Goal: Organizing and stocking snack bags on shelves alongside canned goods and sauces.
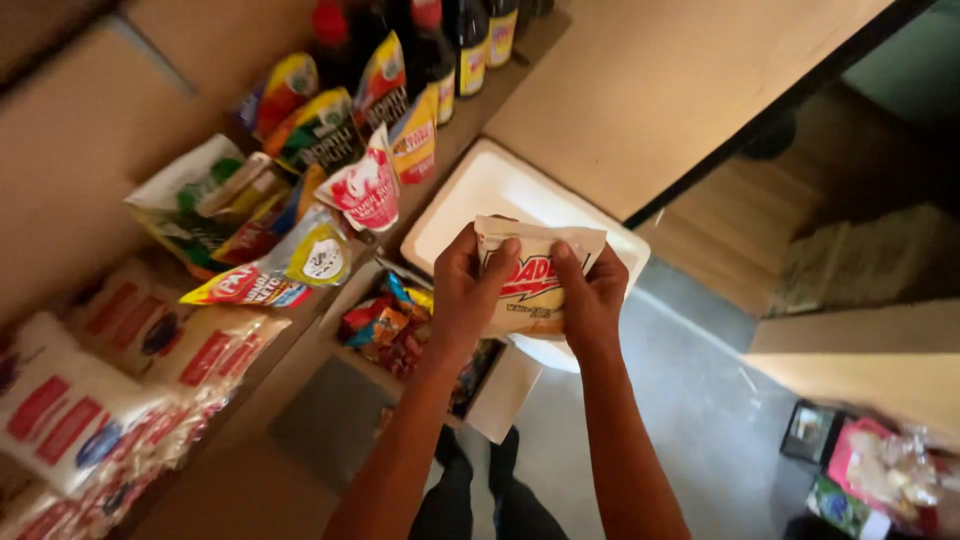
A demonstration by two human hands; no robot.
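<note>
Both hands gripping a cream packet (535, 285), held mid-air over the white foam box (480, 195). Left hand (468, 290) pinches its left edge, right hand (592, 295) its right edge; long axis runs roughly hand to hand. Shelf pouches (300, 170) lie left, probably snacks; blurry.

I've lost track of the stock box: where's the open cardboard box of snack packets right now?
In the head view, the cardboard box of snack packets sits on the floor just left of centre, below the left hand, beside the white foam box.
</note>
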